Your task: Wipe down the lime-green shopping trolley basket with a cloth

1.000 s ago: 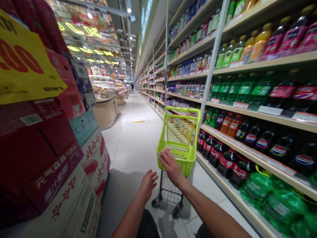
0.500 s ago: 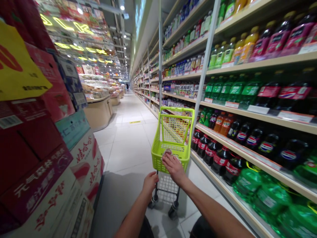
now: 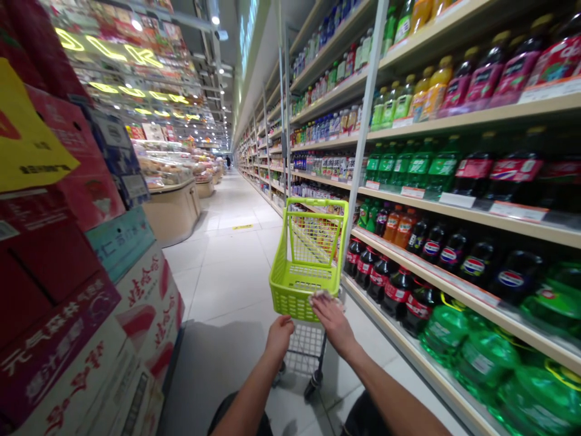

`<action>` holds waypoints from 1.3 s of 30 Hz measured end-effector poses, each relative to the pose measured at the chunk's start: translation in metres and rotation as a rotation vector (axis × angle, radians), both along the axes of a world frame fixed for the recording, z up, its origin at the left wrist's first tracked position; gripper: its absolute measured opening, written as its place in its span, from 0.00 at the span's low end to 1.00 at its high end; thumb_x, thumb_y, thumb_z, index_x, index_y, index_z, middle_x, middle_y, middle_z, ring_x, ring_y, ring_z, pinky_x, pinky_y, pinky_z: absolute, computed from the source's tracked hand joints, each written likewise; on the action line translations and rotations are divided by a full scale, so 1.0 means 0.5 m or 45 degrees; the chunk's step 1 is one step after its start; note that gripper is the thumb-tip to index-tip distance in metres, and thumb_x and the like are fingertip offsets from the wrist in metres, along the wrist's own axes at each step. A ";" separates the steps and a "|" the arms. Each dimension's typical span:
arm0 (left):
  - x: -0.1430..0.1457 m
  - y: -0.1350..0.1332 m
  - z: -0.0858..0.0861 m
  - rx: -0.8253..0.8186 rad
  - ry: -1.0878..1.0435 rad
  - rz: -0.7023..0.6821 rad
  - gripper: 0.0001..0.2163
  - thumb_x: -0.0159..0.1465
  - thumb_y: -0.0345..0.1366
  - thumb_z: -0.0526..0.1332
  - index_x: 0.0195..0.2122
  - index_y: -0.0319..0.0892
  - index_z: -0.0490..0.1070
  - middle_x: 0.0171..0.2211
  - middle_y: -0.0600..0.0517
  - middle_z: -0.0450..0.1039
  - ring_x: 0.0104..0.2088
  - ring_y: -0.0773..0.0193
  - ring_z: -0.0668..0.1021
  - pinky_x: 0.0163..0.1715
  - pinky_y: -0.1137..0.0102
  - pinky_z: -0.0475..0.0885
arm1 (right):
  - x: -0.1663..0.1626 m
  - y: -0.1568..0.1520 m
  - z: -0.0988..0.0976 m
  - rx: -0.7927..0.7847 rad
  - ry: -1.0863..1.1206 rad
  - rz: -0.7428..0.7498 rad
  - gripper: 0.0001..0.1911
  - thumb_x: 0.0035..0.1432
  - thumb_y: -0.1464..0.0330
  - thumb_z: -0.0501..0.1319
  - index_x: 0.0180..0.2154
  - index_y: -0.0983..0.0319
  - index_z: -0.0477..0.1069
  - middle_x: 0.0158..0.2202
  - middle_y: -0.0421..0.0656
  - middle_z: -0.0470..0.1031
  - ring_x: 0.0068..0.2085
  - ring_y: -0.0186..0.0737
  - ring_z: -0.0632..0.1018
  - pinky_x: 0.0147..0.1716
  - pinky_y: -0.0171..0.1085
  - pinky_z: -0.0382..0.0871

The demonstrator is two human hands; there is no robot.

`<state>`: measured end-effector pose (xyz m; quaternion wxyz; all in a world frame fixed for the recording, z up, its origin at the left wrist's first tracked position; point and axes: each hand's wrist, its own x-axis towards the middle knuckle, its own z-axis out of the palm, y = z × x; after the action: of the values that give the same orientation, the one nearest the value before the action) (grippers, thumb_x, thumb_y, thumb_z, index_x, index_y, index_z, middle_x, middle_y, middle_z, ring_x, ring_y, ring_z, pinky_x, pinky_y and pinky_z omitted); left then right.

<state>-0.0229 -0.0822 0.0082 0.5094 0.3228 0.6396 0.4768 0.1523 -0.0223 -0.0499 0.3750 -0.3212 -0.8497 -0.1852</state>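
Observation:
A lime-green shopping cart [image 3: 297, 290] stands in the aisle just ahead of me, its basket empty. My right hand [image 3: 334, 320] presses a small pale cloth [image 3: 323, 296] onto the right end of the basket's near rim, fingers bent over it. My left hand [image 3: 279, 334] is curled closed under the basket's near edge, against the cart's metal frame [image 3: 305, 348]. Both forearms reach in from the bottom of the view.
Shelves of soda bottles [image 3: 454, 248] line the right side, close to the cart. Stacked red and white cartons [image 3: 82, 315] with a yellow sign [image 3: 27, 151] crowd the left. The tiled aisle [image 3: 227, 254] runs ahead past a round display counter [image 3: 170, 206].
My right hand slid the cloth along the near rim from its left end to its right end. My left hand rose from open in the air to curled at the cart's frame.

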 end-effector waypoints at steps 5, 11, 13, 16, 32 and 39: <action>-0.001 -0.003 -0.009 0.004 -0.016 0.007 0.10 0.48 0.29 0.59 0.33 0.41 0.69 0.29 0.50 0.74 0.38 0.57 0.74 0.40 0.65 0.64 | 0.006 -0.032 -0.057 -0.152 -0.061 0.050 0.16 0.57 0.77 0.50 0.44 0.60 0.70 0.45 0.46 0.73 0.49 0.41 0.71 0.43 0.42 0.72; 0.008 0.008 -0.012 0.110 -0.040 0.063 0.18 0.45 0.24 0.59 0.38 0.42 0.67 0.43 0.48 0.72 0.48 0.56 0.70 0.45 0.66 0.63 | -0.030 -0.027 0.048 -0.240 0.368 0.033 0.23 0.53 0.81 0.47 0.47 0.61 0.69 0.50 0.46 0.69 0.54 0.40 0.66 0.52 0.45 0.63; 0.010 0.013 -0.010 0.288 0.042 0.091 0.24 0.41 0.20 0.60 0.41 0.43 0.66 0.50 0.49 0.67 0.54 0.57 0.64 0.50 0.69 0.59 | -0.041 -0.039 0.058 -0.341 0.517 0.043 0.25 0.49 0.82 0.46 0.45 0.61 0.70 0.48 0.45 0.71 0.51 0.38 0.70 0.51 0.43 0.65; 0.009 0.014 -0.012 0.354 0.105 0.026 0.19 0.40 0.21 0.63 0.34 0.43 0.69 0.47 0.51 0.69 0.56 0.58 0.61 0.51 0.71 0.58 | -0.056 -0.058 0.058 -0.467 0.715 0.055 0.24 0.47 0.80 0.46 0.44 0.62 0.70 0.46 0.45 0.72 0.48 0.39 0.72 0.49 0.41 0.66; 0.033 -0.030 0.007 -0.066 -0.759 -0.248 0.05 0.50 0.32 0.60 0.30 0.43 0.68 0.26 0.53 0.72 0.29 0.66 0.73 0.30 0.71 0.64 | -0.078 -0.095 0.049 -0.134 0.189 0.195 0.28 0.52 0.76 0.52 0.56 0.57 0.56 0.54 0.48 0.64 0.55 0.42 0.65 0.48 0.44 0.67; -0.014 -0.035 0.004 -0.171 -0.173 -0.099 0.13 0.48 0.33 0.59 0.37 0.43 0.68 0.35 0.49 0.72 0.39 0.58 0.73 0.31 0.70 0.61 | -0.004 0.009 0.095 0.124 0.148 -0.067 0.23 0.58 0.79 0.46 0.51 0.57 0.63 0.54 0.46 0.64 0.59 0.47 0.58 0.55 0.55 0.53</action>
<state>-0.0298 -0.0999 0.0101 0.5902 0.2792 0.6211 0.4336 0.1505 -0.0176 -0.0022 0.4341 -0.3349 -0.8076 -0.2172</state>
